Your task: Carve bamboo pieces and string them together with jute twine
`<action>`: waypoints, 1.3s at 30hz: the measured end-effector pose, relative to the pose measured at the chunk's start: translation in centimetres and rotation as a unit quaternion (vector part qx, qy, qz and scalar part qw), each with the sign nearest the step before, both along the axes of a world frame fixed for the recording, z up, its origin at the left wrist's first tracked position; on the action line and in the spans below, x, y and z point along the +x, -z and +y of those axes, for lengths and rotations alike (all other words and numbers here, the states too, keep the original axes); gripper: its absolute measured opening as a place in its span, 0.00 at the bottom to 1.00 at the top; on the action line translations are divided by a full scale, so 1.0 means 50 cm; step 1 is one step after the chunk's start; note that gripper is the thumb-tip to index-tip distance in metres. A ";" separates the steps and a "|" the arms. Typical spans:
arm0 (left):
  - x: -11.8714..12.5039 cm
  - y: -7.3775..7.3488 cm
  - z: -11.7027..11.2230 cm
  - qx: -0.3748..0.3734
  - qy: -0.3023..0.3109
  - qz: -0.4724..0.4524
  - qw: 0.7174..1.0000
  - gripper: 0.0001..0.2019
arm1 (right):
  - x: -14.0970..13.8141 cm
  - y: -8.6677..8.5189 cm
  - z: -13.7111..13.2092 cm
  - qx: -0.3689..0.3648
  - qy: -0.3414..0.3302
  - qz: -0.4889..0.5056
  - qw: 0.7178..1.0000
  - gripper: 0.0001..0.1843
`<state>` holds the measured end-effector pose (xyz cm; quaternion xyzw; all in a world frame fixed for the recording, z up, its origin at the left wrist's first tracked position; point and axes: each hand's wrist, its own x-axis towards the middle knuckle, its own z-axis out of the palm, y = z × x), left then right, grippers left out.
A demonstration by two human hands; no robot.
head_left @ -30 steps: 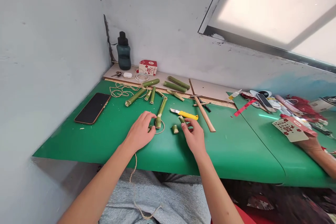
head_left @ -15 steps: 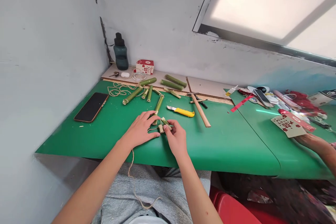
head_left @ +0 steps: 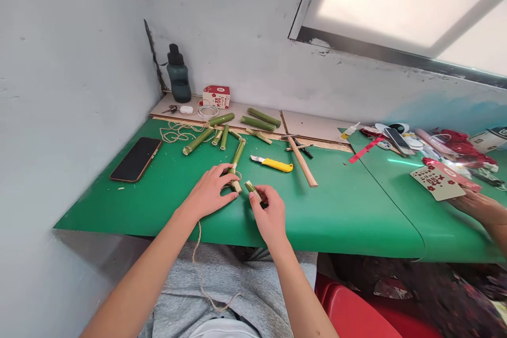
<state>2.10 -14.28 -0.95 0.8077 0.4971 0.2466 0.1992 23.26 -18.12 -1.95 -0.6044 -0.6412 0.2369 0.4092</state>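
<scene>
My left hand (head_left: 212, 190) rests on the green table with its fingers closed about the lower end of a jointed bamboo piece (head_left: 237, 153), where twine is wound. A short pale bamboo end (head_left: 236, 186) pokes out beside my left thumb. My right hand (head_left: 270, 208) pinches a short split green bamboo piece (head_left: 252, 189) just to the right, apart from the jointed one. From under my left wrist a strand of twine (head_left: 199, 259) hangs over the table edge onto my lap. A yellow utility knife (head_left: 277, 165) with its blade out lies beyond my right hand.
A hammer (head_left: 303, 162) lies right of the knife. Several bamboo lengths (head_left: 198, 141) and loose twine (head_left: 174, 132) are behind my hands. A phone (head_left: 135, 159) lies left, a bottle (head_left: 179, 76) in the corner. At right, another person's hand (head_left: 475, 203) holds a printed card box (head_left: 438, 182).
My right hand has moved slightly right, taking the short bamboo piece away from the jointed one. My left hand has drawn its fingers in around the twine-wound end.
</scene>
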 end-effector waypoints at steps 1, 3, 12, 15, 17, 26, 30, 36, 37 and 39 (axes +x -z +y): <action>0.000 0.000 0.000 0.000 0.002 -0.001 1.000 0.15 | 0.001 -0.001 -0.008 0.005 0.001 -0.024 1.000 0.09; -0.001 0.001 0.001 0.002 0.004 -0.004 1.000 0.15 | 0.001 -0.002 -0.019 0.009 -0.009 -0.068 0.998 0.06; -0.005 0.012 0.007 -0.002 0.001 -0.034 0.999 0.16 | -0.007 -0.001 -0.023 0.016 -0.048 -0.167 0.985 0.07; -0.007 0.011 0.006 -0.005 0.002 -0.044 0.999 0.18 | -0.004 -0.001 -0.027 0.021 -0.060 -0.172 0.983 0.10; -0.008 0.008 0.004 -0.010 0.002 -0.045 0.999 0.19 | -0.003 -0.001 -0.028 0.023 -0.070 -0.175 0.982 0.12; -0.007 0.003 0.001 -0.013 0.006 -0.038 0.999 0.20 | -0.003 0.000 -0.028 0.031 -0.081 -0.180 0.980 0.13; -0.009 0.002 0.001 -0.019 0.007 -0.041 0.999 0.19 | -0.004 -0.003 -0.029 0.031 -0.081 -0.176 0.981 0.13; -0.008 0.003 -0.001 -0.020 0.003 -0.057 0.998 0.26 | -0.005 -0.007 -0.031 0.028 -0.078 -0.167 0.982 0.13; -0.008 0.003 -0.002 -0.022 -0.004 -0.062 0.998 0.28 | -0.005 -0.007 -0.031 0.028 -0.077 -0.166 0.983 0.13; -0.008 0.001 -0.003 -0.019 -0.025 -0.076 0.997 0.28 | -0.005 -0.008 -0.031 0.027 -0.076 -0.164 0.983 0.13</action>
